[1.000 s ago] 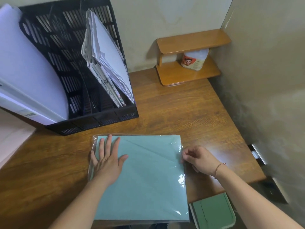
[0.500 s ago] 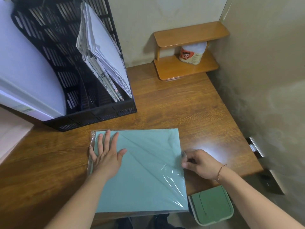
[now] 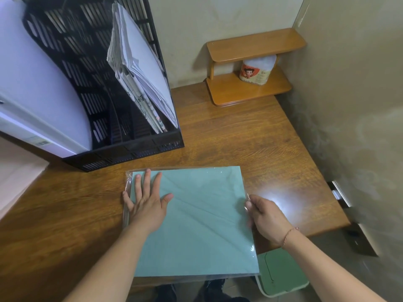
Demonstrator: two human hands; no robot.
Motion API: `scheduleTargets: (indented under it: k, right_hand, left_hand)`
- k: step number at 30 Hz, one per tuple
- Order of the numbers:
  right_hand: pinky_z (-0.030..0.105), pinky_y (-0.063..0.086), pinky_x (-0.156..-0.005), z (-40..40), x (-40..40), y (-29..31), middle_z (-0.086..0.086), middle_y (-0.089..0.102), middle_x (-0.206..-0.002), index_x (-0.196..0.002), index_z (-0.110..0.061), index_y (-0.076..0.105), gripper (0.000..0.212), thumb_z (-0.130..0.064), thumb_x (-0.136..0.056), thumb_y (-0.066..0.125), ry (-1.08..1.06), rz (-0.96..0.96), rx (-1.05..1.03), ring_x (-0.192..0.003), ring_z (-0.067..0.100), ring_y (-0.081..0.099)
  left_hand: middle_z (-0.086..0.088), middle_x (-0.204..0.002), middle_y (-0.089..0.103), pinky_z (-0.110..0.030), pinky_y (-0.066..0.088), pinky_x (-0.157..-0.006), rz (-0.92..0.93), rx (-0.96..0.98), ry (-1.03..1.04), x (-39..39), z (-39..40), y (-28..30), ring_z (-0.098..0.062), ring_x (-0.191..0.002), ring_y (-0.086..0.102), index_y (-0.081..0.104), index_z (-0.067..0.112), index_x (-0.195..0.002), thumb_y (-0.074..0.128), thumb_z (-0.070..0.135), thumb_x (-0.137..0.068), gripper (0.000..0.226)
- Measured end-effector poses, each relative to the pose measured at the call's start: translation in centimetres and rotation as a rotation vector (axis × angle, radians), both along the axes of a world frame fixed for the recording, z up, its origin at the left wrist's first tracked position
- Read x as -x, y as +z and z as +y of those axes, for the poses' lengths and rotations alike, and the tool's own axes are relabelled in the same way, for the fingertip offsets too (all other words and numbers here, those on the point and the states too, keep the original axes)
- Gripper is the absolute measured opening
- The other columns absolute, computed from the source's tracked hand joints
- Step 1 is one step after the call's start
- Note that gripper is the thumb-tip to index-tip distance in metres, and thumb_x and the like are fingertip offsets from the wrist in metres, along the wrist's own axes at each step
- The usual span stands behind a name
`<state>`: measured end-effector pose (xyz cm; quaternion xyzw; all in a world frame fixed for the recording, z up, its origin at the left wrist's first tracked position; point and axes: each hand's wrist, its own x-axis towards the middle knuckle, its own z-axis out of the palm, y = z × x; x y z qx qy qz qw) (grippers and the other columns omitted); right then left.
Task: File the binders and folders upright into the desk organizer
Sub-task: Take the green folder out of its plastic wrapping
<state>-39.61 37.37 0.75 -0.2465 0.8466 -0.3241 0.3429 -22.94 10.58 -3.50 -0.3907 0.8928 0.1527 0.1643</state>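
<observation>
1. Nearest to the person, the teal folder in a clear plastic sleeve (image 3: 196, 219) lies flat on the wooden desk (image 3: 239, 138), and its near edge hangs a little over the desk front.
2. The left hand (image 3: 146, 200) rests flat on the left part of the folder with the fingers straight and spread. It holds nothing.
3. The right hand (image 3: 267, 216) is at the right edge of the folder with the fingers curled. It seems to pinch the plastic edge, but the fingertips are partly hidden.
4. Compared with one second ago, the right hand has closed more on that edge, while the left hand stays pressed in the same place. I judge that the lift of the folder is about to begin; it is not yet filed.
5. Farther, the black desk organizer (image 3: 130, 147) already holds a white binder (image 3: 39, 88) and a leaning bundle of papers (image 3: 139, 73), with a free slot between them.
6. Farthest, a small wooden shelf (image 3: 250, 88) carries a tissue pack (image 3: 257, 70) with a cartoon face; its writing is too small to read. The binder's label is also not readable.
</observation>
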Motion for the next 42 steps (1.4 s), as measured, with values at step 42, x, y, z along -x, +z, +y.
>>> scheduleTargets:
  k: [42]
  right_hand:
    - [0.027, 0.038, -0.044, 3.4, -7.8, -1.7, -0.01, 0.05, -0.047, -0.071, -0.03, 0.041, 0.028, -0.013, -0.093, 0.046, -0.167, 0.165, 0.051, -0.044, 0.014, 0.05]
  left_hand:
    - [0.016, -0.146, -0.047, -0.067, -0.008, -0.11, 0.026, 0.065, -0.01, -0.3, -0.2, -1.2, -0.011, -0.136, -0.042, -0.014, 0.045, -0.147, 0.013, 0.059, -0.095, 0.06]
